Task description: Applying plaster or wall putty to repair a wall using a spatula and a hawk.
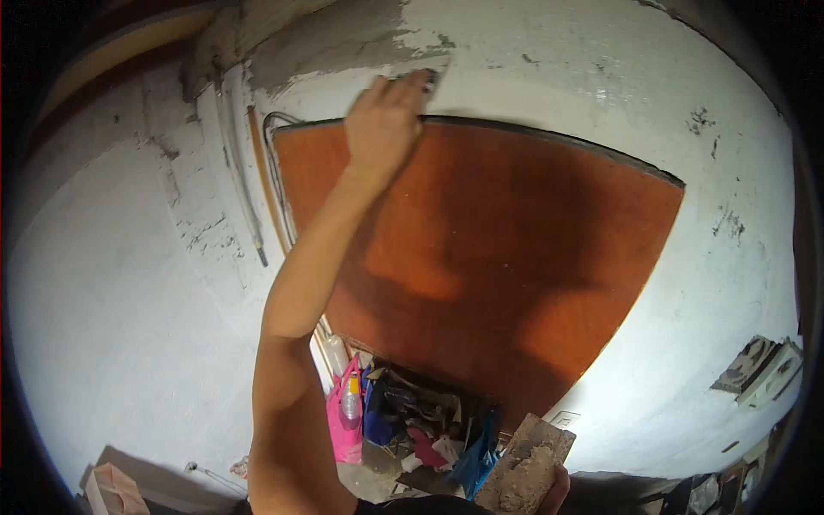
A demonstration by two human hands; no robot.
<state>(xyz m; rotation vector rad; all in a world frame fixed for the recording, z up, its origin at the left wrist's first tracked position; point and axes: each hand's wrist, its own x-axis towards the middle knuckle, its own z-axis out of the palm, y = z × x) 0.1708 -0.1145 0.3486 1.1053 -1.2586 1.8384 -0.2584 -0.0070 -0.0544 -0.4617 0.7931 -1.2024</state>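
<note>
- A person's left hand (384, 129) reaches high along the white wall (532, 86), fingers closed around a flat, dark-handled tool (431, 81) held just above the top edge of a red-brown panel (498, 223); the palm hides much of the grip.
- Low in the frame, the right hand (560, 491) clutches the edge of a small board (554, 432) bearing a lumpy grey-brown paste (532, 470); what its fingers do underneath cannot be told.
- The board tilts, by appearances, and the paste sits heaped along it. With eyes and effort trained overhead, a dip of the wrist could slide the load off.
- Below lie a pink bag (343, 438), a clear bottle (350, 403) and a bright blue bag (477, 459); a spill from the board could land on the blue bag, which sits close beside it.
- The tool works close to the panel's dark upper border. A slip downward, perhaps from a tiring outstretched arm, could scratch the panel or smear it.
- Beside the tool, a rough grey patch (343, 43) meets the pale coat in a ragged line; uneven pressure there could leave ridges or lift loose flakes.
- Thin cables (273, 120) curl at the panel's upper left corner, near the raised forearm, where a wide leftward sweep could snag them.
</note>
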